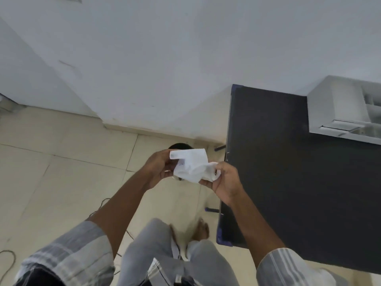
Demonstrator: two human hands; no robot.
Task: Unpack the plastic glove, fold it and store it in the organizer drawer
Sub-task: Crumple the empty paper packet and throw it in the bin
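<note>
A crumpled, translucent white plastic glove (191, 166) hangs in the air between both hands, above the floor and left of the table. My left hand (158, 169) pinches its left side, and my right hand (223, 180) grips its right end. The white organizer with drawers (340, 108) stands on the dark table (288, 172) at the far right; one clear drawer at its front looks slightly pulled out.
A dark round bin (179, 146) sits on the tiled floor right under the hands, mostly hidden by them. Thin cables (8, 263) lie on the floor at left. A white wall runs behind. My legs and bare feet are below.
</note>
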